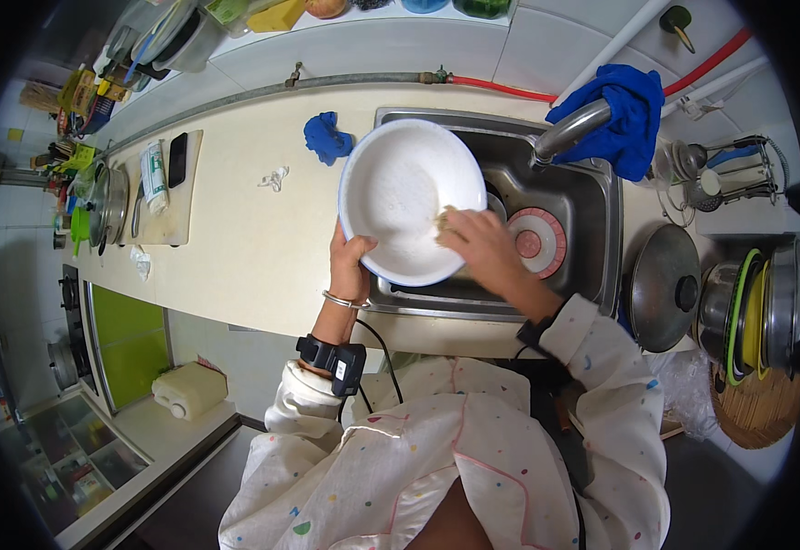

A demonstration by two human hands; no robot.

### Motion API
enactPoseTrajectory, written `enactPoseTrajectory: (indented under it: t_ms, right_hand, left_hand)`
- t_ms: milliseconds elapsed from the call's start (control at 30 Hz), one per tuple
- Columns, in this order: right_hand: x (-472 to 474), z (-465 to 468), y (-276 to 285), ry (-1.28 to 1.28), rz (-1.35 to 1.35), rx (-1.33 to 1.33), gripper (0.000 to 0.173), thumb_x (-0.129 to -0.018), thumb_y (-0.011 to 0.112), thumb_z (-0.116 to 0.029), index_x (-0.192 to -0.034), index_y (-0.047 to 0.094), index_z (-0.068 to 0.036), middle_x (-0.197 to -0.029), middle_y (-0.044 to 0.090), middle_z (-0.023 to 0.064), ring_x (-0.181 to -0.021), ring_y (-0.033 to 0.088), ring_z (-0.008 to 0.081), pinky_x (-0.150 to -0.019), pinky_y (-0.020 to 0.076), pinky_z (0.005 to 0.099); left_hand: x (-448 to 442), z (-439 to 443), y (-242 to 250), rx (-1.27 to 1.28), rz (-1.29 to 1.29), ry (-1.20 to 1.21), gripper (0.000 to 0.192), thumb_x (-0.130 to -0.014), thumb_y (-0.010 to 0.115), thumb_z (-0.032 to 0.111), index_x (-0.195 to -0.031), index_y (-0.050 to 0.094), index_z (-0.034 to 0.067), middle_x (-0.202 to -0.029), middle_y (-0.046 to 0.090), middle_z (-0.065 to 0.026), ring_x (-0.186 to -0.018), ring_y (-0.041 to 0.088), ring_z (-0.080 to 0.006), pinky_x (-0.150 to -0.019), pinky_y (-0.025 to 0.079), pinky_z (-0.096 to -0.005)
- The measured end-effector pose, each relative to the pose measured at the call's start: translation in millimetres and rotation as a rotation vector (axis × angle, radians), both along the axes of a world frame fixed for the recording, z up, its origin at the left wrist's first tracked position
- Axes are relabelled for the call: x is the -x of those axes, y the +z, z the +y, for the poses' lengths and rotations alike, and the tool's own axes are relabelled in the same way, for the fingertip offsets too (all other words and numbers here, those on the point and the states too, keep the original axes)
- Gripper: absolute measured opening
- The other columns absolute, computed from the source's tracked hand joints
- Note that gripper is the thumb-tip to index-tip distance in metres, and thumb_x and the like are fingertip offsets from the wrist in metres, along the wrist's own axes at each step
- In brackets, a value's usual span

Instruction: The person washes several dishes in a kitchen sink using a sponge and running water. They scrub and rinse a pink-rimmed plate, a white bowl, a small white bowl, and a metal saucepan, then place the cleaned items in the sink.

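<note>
A large white basin with a blue rim [400,185] is tilted over the left part of the steel sink [596,227], with suds on its inside. My left hand [350,265] grips its lower left rim, the thumb over the edge. My right hand [479,244] presses a tan scrubbing pad [445,223] against the inner right wall; the fingers partly hide the pad. In the sink lies a pink-and-white plate [555,240], beside another dish [495,203] mostly hidden by the basin. The curved faucet [572,134] hangs over the sink's back, a blue cloth [620,117] draped on it.
Left of the basin lie a crumpled blue cloth [328,137] and a crumpled tissue [275,179]. A cutting board [183,206] further left holds a phone [177,160], a knife and a packet. A lidded pan [664,285] and stacked pots stand right of the sink.
</note>
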State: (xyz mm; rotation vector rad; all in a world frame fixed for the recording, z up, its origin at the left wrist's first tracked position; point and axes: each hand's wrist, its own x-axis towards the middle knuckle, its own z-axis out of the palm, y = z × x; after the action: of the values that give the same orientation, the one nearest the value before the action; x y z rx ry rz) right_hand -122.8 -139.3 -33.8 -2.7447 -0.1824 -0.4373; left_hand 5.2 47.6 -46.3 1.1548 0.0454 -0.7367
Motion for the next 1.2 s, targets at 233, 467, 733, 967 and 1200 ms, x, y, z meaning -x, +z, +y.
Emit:
enactPoseTrajectory:
  t_ms: [233,467,733,967,1200]
  right_hand:
    - [18,-38,46,0.178,0.253,-0.014,0.011,-0.075,0.064,-0.007,-0.084,0.069,-0.01,-0.089,0.065,0.0039,-0.092,0.059,0.0217,-0.085,0.0441,0.0365]
    - [25,-76,75,0.201,0.423,-0.109,0.021,-0.075,0.062,-0.004,-0.094,0.069,-0.01,-0.096,0.065,0.0054,-0.097,0.059,0.0266,-0.086,0.0457,0.0396]
    - [37,19,55,-0.181,-0.251,-0.125,0.036,-0.081,0.066,-0.019,-0.114,0.064,-0.006,-0.129,0.057,0.0093,-0.122,0.051,0.0301,-0.093,0.0428,0.0417]
    - [12,-27,15,-0.527,-0.23,-0.32,0.025,-0.081,0.059,-0.007,-0.104,0.068,-0.006,-0.117,0.063,0.0136,-0.107,0.058,0.031,-0.088,0.0454,0.04]
    - [-3,30,49,-0.148,-0.231,-0.19,0.017,-0.075,0.06,-0.01,-0.091,0.065,-0.006,-0.118,0.059,0.0084,-0.111,0.055,0.0291,-0.089,0.0419,0.0453]
  left_hand:
    - [-21,-5,24,-0.631,-0.755,-0.199,0.07,-0.089,0.066,0.034,-0.141,0.037,-0.003,-0.138,0.043,-0.0298,-0.119,0.053,-0.0358,-0.107,0.039,-0.0441]
    - [15,-12,40,-0.244,-0.873,-1.01,0.024,-0.087,0.072,0.018,-0.105,0.067,0.002,-0.091,0.069,-0.0082,-0.083,0.064,-0.0199,-0.078,0.049,-0.029]
    - [41,-30,6,0.037,-0.321,-0.382,0.021,-0.094,0.063,0.011,-0.109,0.067,-0.004,-0.096,0.068,-0.0019,-0.087,0.057,-0.007,-0.078,0.046,-0.021]
    - [42,-21,0,-0.106,-0.377,-0.242,0.02,-0.095,0.064,0.017,-0.098,0.068,-0.003,-0.087,0.068,-0.0015,-0.076,0.056,-0.0051,-0.07,0.045,-0.0207]
    - [40,-25,-3,-0.063,-0.32,-0.141,0.016,-0.095,0.063,0.013,-0.093,0.068,-0.002,-0.085,0.066,0.0021,-0.074,0.053,-0.0038,-0.068,0.043,-0.0188]
